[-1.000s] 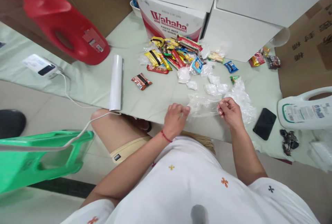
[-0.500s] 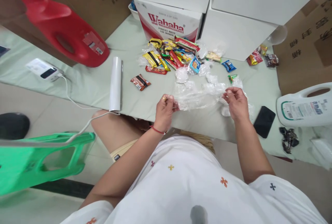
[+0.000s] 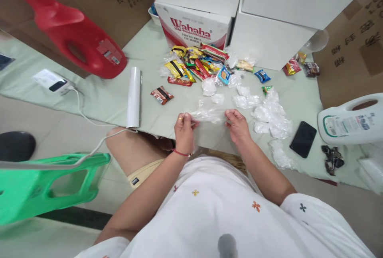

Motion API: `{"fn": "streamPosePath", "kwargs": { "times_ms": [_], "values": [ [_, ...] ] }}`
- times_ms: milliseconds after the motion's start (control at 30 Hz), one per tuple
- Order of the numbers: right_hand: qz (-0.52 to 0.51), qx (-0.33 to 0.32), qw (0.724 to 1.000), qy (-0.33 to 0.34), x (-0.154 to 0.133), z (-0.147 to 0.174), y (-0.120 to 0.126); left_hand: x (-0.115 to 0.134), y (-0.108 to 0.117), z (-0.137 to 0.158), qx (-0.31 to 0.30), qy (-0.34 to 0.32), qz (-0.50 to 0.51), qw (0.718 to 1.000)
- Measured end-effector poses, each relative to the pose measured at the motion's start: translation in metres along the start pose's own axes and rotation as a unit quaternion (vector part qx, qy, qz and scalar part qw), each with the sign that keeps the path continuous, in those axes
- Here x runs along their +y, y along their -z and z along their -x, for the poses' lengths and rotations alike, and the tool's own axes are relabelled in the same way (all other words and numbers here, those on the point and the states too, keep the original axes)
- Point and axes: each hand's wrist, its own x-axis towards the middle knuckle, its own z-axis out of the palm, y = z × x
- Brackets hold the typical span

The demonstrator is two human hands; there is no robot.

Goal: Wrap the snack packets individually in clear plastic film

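A clear plastic bag [image 3: 208, 115] is stretched between my two hands above the front of the cloth-covered table. My left hand [image 3: 184, 130] pinches its left end between thumb and fingers. At the other end, my right hand [image 3: 237, 125] grips the film with its fingertips. Beyond the bag lie crumpled clear plastic pieces [image 3: 208, 86] and a heap of wrapped snacks [image 3: 185, 66]. One brown snack packet [image 3: 162, 95] rests apart, to the left. More crumpled clear plastic [image 3: 272, 114] is piled right of my right hand.
A white roll [image 3: 133, 96] and a red jug [image 3: 77, 38] stand left. A white Wahaha box [image 3: 194, 26] is behind the snacks. On the right are a black phone [image 3: 303, 139], dark keys [image 3: 332, 160] and a white jug [image 3: 353, 120]. A green stool [image 3: 54, 202] is lower left.
My right hand has moved left towards my left hand. The plastic bag between them is narrower and more bunched, uncovering the crumpled plastic on the right.
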Motion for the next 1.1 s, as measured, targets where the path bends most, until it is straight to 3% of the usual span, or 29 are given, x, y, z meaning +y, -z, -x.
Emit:
{"fn": "streamPosePath", "kwargs": {
  "times_ms": [100, 300, 500, 567, 633, 833, 1000, 1100],
  "values": [
    [-0.013, -0.01, 0.999, 0.031, -0.011, 0.002, 0.015, 0.01, 0.014, -0.014, 0.018, 0.032, 0.054, 0.998],
    [-0.055, -0.048, 0.997, 0.038, -0.036, 0.016, 0.046, 0.031, 0.033, -0.03, -0.052, 0.087, 0.118, 0.988],
    [-0.045, -0.019, 0.998, 0.042, -0.045, 0.017, 0.07, 0.043, 0.037, -0.037, -0.049, 0.092, 0.078, 0.991],
    [-0.028, -0.011, 0.999, 0.038, -0.041, 0.013, 0.077, 0.045, 0.042, -0.042, -0.073, 0.11, 0.056, 0.99],
    [-0.016, -0.011, 1.0, 0.012, -0.032, 0.008, 0.08, 0.044, 0.047, -0.045, -0.084, 0.143, 0.036, 0.985],
    [0.009, 0.019, 0.997, -0.07, 0.006, 0.007, 0.071, 0.024, 0.048, -0.031, -0.01, 0.296, -0.022, 0.955],
    [0.023, 0.006, 0.996, -0.088, 0.008, 0.015, 0.066, 0.007, 0.031, -0.021, -0.067, 0.285, -0.062, 0.954],
    [0.047, 0.013, 0.996, -0.081, -0.003, 0.012, 0.076, 0.009, 0.034, -0.022, -0.102, 0.266, -0.076, 0.955]
  ]
}}
